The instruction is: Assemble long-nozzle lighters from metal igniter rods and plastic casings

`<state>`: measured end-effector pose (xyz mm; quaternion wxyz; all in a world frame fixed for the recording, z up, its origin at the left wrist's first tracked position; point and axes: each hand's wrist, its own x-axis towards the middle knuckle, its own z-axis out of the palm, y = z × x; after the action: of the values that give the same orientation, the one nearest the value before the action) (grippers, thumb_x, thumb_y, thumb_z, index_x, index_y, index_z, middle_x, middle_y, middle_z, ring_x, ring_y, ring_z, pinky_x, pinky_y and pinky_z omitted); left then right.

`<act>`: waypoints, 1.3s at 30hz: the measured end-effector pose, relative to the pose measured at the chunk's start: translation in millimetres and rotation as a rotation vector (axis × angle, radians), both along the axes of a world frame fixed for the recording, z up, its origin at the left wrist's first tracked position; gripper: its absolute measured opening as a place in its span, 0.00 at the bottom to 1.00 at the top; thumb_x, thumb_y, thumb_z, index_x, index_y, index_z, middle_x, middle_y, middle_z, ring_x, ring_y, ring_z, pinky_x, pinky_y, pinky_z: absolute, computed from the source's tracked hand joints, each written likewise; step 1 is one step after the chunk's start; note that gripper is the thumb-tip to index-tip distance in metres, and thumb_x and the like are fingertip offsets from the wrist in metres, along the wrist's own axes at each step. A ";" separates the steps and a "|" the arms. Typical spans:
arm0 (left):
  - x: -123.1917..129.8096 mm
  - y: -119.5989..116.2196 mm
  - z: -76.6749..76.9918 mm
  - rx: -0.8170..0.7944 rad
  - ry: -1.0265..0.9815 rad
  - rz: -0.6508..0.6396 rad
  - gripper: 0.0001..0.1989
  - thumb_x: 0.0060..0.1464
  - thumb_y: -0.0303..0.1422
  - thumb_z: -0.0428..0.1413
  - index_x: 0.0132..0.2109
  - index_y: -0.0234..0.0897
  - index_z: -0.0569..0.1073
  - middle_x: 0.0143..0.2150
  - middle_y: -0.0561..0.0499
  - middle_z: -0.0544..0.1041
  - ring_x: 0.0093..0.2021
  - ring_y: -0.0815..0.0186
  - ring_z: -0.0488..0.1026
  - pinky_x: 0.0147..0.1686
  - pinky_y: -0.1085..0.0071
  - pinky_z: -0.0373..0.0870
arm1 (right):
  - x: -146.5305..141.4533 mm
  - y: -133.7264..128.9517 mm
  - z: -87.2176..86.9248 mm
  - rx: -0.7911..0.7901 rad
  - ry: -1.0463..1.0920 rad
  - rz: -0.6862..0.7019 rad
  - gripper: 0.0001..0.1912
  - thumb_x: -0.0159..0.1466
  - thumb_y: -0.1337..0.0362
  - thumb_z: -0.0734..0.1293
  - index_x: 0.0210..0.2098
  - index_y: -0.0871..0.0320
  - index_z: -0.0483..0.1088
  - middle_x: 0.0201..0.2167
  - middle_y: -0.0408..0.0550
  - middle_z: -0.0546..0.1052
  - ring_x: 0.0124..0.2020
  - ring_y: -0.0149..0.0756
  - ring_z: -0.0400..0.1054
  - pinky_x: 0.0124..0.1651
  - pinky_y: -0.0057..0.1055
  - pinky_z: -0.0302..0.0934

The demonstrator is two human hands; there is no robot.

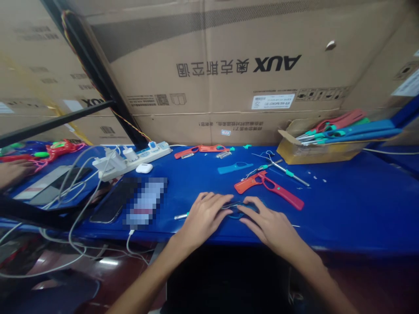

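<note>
My left hand (pixel 206 213) and my right hand (pixel 270 220) are closed at the near edge of the blue table, fingertips almost meeting. Between them they grip a blue stick lighter (pixel 235 214), mostly covered by my fingers. A metal tube (pixel 181 216) with a green collar sticks out to the left from under my left hand. Beyond my hands lie a red lighter shell (pixel 283 196) with an orange handle, a flat blue shell half (pixel 235 167), and a loose metal tube (pixel 294 176) with a green sleeve and wires.
A cardboard box (pixel 321 155) of stick lighters stands at the back right. An orange-red lighter shell (pixel 203 149) lies at the back. On the left are a power strip (pixel 147 155), an earphone case (pixel 144 168), phones (pixel 114 200) and cables. Another person's hand (pixel 15 173) shows far left.
</note>
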<state>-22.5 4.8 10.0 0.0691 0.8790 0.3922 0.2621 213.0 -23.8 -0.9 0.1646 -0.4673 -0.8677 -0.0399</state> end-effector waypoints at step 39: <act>2.3 0.2 5.6 0.281 0.233 0.080 0.14 0.67 0.38 0.56 0.35 0.37 0.78 0.35 0.51 0.78 0.41 0.59 0.70 0.48 0.58 0.60 | 2.1 0.3 -3.2 -0.048 0.051 -0.032 0.19 0.75 0.55 0.56 0.59 0.50 0.70 0.55 0.52 0.72 0.37 0.39 0.78 0.30 0.34 0.74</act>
<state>-20.2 5.0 15.7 -0.1111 0.8881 0.3918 0.2131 215.1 -23.5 -4.2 0.1749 -0.4858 -0.8564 -0.0095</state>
